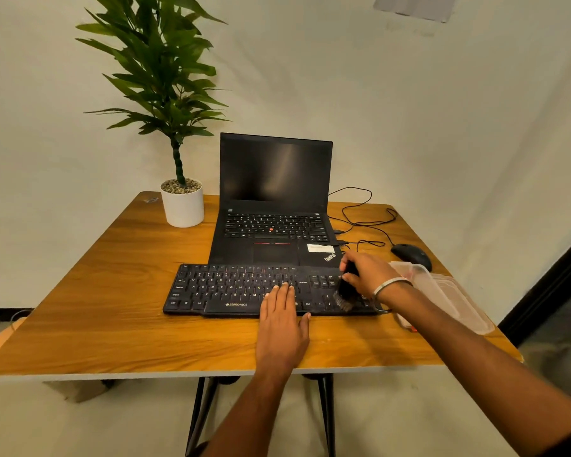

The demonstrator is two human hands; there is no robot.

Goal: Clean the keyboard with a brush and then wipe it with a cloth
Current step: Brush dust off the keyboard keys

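A black keyboard [231,290] lies on the wooden table [112,324] in front of an open laptop. My left hand [282,328] rests flat on the keyboard's front edge near the middle, fingers spread over the keys. My right hand [368,273] grips a black brush [345,293] whose bristles touch the keyboard's right end, over the number pad. A bangle sits on my right wrist. No cloth is visible.
A black laptop [274,206] stands open behind the keyboard. A potted plant [182,202] is at the back left. A black mouse [411,253] with cables lies at the back right. A clear plastic container [442,291] sits at the right edge.
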